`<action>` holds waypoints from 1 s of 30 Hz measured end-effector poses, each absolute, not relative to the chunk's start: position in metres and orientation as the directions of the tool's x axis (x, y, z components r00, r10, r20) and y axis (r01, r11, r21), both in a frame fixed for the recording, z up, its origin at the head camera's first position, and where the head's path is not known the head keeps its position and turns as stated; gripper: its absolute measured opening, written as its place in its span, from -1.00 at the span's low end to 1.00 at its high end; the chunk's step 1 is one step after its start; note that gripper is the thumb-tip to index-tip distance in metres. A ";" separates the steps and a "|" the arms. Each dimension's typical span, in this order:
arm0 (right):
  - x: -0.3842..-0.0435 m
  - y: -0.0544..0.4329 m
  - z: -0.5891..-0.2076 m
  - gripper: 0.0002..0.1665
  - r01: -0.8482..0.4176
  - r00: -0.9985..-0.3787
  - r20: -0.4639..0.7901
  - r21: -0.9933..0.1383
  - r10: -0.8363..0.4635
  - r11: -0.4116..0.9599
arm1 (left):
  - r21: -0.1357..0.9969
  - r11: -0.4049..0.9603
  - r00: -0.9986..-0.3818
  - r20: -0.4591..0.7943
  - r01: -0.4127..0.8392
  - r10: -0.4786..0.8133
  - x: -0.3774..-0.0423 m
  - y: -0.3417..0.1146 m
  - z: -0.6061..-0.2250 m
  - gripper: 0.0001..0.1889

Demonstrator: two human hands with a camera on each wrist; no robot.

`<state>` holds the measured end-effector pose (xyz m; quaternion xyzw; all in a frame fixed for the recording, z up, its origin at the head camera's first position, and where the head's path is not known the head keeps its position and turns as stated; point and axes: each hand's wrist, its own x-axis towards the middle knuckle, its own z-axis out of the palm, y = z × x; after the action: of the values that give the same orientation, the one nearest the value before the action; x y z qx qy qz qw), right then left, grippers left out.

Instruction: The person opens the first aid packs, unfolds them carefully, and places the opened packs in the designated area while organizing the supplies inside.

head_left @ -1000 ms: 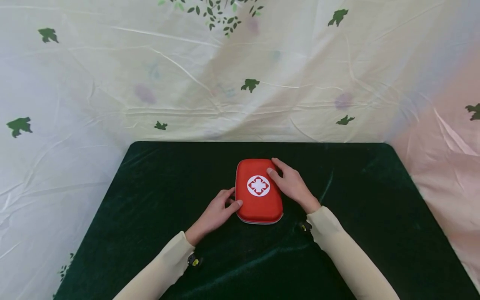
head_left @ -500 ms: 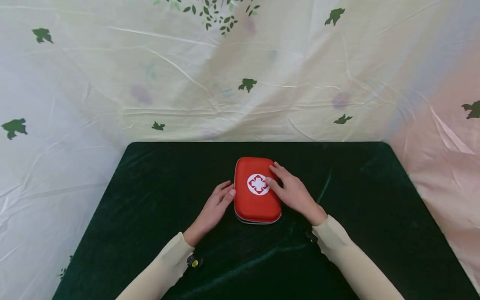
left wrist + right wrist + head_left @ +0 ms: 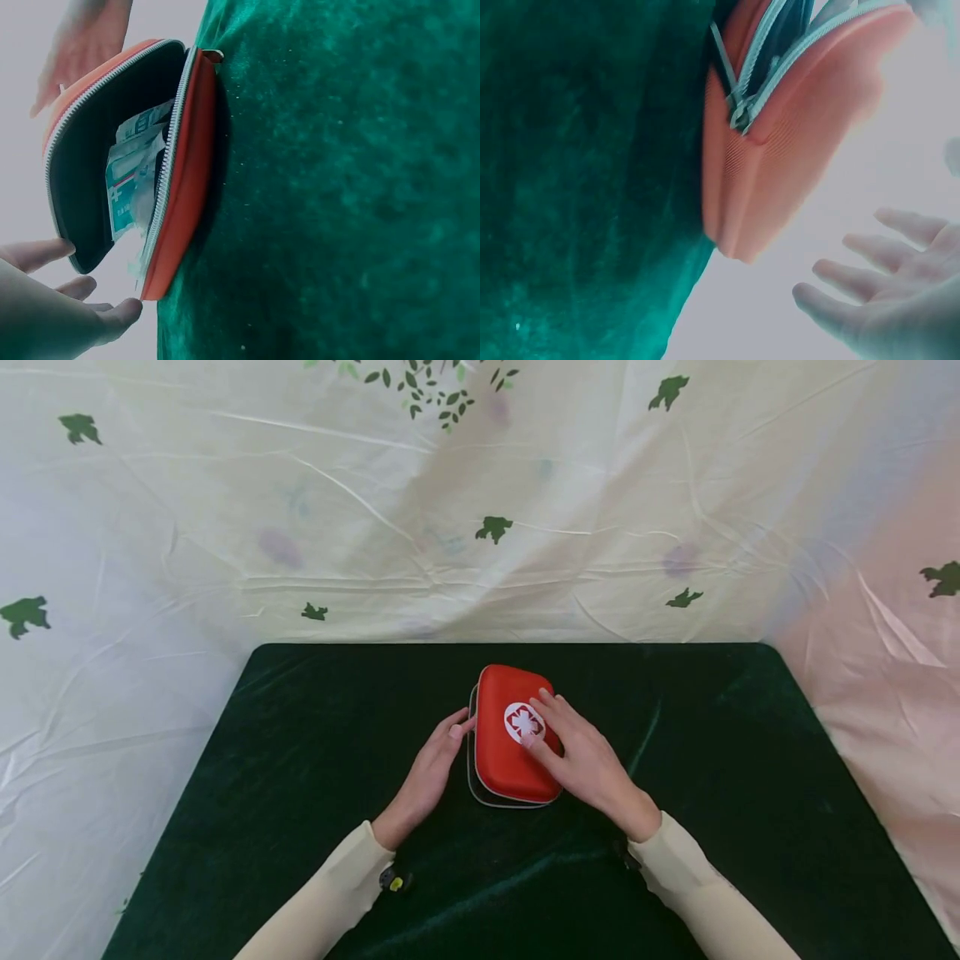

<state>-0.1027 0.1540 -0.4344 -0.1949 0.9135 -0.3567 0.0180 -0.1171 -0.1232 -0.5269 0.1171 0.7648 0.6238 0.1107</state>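
A red first-aid case (image 3: 498,756) with a white cross emblem lies on the table, its lid raised along the left side. Inside, the left wrist view shows printed packets (image 3: 124,191) and clear wrapping. My left hand (image 3: 422,777) is at the case's left side, one fingertip touching the lid's edge and another at the base rim. My right hand (image 3: 596,768) is over the lid's right side with fingers extended. In the right wrist view its fingers (image 3: 851,281) are spread and look apart from the case. The zipper (image 3: 742,116) is undone except near the hinge side.
Dark green velvety cloth (image 3: 330,727) covers the table around the case. A pale fabric backdrop (image 3: 360,543) with leaf and bird prints hangs behind the table's far edge and along both sides.
The lid has risen on the left and tilted right, exposing the dark inside. My left hand has slid up the case's left edge; my right hand has moved slightly nearer me over the lid.
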 end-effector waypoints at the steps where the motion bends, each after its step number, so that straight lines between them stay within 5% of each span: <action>1: -0.100 0.153 -0.433 -0.19 -0.352 -0.921 0.112 -0.656 -0.374 0.668 | 0.979 0.193 -0.946 -0.009 0.058 0.325 -0.116 -0.122 -0.522 -0.38; 12: -0.082 0.138 -0.426 -0.06 -0.397 -0.900 0.137 -0.654 -0.415 0.644 | 0.974 0.182 -0.930 0.061 0.135 0.362 -0.096 -0.097 -0.450 -0.35; 30: -0.072 0.145 -0.422 -0.01 -0.324 -0.932 0.119 -0.699 -0.343 0.637 | 0.942 0.261 -0.923 0.105 0.212 0.369 -0.106 -0.088 -0.447 -0.33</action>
<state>-0.0721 0.1451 -0.4220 -0.1844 0.9047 -0.3840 0.0122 -0.1060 -0.0879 -0.4466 0.1836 0.7912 0.5793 0.0681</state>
